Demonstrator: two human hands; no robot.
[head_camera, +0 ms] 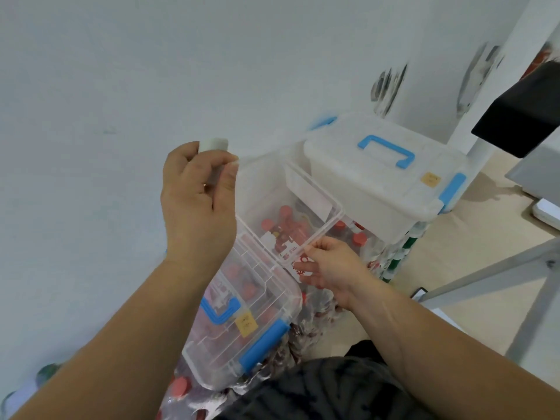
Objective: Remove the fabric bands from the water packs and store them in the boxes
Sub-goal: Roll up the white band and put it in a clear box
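My left hand (198,198) is raised and pinches a small white fabric band (213,144) between thumb and fingers, just left of an open clear box (330,207). My right hand (328,269) grips the near rim of that open box. Its clear lid (242,316) with blue handle and latch lies tilted toward me. Through the box and lid show shrink-wrapped water packs (303,328) of red-capped bottles, on which the boxes stand. A second box (385,177), white with a blue handle, stands closed behind on the right.
A white wall fills the left and top. A grey metal stand leg (485,280) crosses the beige floor at right, under a black block (521,116). My dark-clothed knee (333,389) is at the bottom. Green-capped bottles (45,371) peek out at lower left.
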